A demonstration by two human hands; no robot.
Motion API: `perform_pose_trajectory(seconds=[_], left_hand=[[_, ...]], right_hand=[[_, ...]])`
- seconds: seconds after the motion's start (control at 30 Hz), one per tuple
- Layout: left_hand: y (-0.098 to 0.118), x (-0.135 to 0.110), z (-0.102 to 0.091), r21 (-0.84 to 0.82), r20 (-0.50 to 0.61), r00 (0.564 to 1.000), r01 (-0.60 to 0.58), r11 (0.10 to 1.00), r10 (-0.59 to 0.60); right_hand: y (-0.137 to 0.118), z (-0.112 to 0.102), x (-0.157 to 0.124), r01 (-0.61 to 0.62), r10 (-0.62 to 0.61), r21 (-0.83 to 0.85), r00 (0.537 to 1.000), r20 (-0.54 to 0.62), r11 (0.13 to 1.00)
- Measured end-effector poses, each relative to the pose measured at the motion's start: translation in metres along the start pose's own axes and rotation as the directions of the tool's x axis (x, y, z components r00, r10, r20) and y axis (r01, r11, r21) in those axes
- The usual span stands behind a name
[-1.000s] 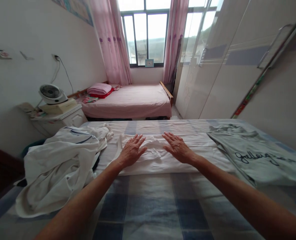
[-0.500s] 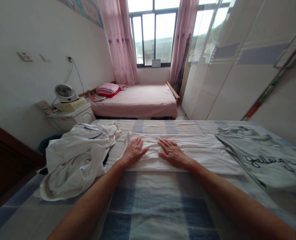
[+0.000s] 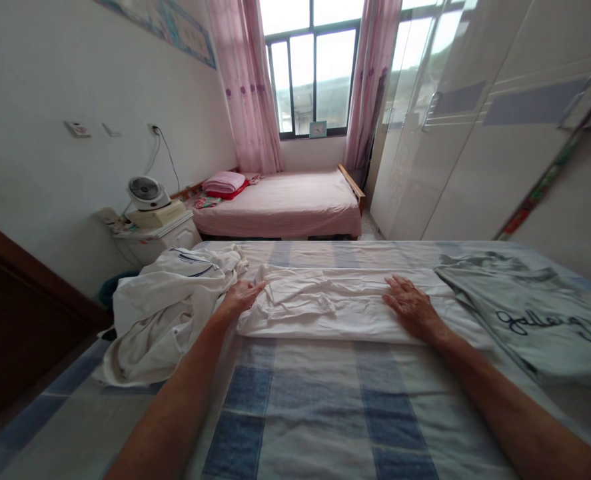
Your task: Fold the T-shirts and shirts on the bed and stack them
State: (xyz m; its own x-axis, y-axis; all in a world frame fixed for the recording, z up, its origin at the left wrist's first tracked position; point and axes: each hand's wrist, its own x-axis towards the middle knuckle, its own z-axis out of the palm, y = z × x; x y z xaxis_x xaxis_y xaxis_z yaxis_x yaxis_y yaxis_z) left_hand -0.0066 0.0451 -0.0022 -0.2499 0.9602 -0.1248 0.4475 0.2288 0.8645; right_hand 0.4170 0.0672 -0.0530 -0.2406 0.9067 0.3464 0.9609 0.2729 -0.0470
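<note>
A white garment (image 3: pixel 335 307), folded into a long strip, lies across a bed with a blue-checked sheet (image 3: pixel 320 413). My left hand (image 3: pixel 242 297) rests at the strip's left end, fingers stretched out flat on the cloth. My right hand (image 3: pixel 412 308) lies flat and open on the strip towards its right end. Neither hand holds anything. A crumpled heap of white clothing (image 3: pixel 165 313) sits just left of my left hand.
A grey T-shirt with dark lettering (image 3: pixel 530 317) lies spread at the right of the bed. Beyond stands a pink-covered bed (image 3: pixel 285 203) under a window, a small fan (image 3: pixel 146 192) on a white nightstand at the left, and wardrobe doors (image 3: pixel 475 133) along the right.
Both hands have slid apart along the white garment, the left to its left end and the right towards its right end. The view has shifted a little leftwards.
</note>
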Motion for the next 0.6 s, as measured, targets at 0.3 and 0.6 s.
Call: perform_pose_trajectory(seconds=[0.3,0.6], left_hand=[[0.011,-0.011,0.015,-0.088,0.217,0.973,0.1,0.991,-0.079],[0.009,-0.004,0.021,-0.175,0.116,0.989,0.115,0.978,-0.095]], right_hand=[[-0.004,0.005,-0.005,-0.025,0.025,0.027,0.999,0.022,0.999],[-0.005,0.005,-0.006,-0.034,0.032,0.039,0.999,0.039,0.999]])
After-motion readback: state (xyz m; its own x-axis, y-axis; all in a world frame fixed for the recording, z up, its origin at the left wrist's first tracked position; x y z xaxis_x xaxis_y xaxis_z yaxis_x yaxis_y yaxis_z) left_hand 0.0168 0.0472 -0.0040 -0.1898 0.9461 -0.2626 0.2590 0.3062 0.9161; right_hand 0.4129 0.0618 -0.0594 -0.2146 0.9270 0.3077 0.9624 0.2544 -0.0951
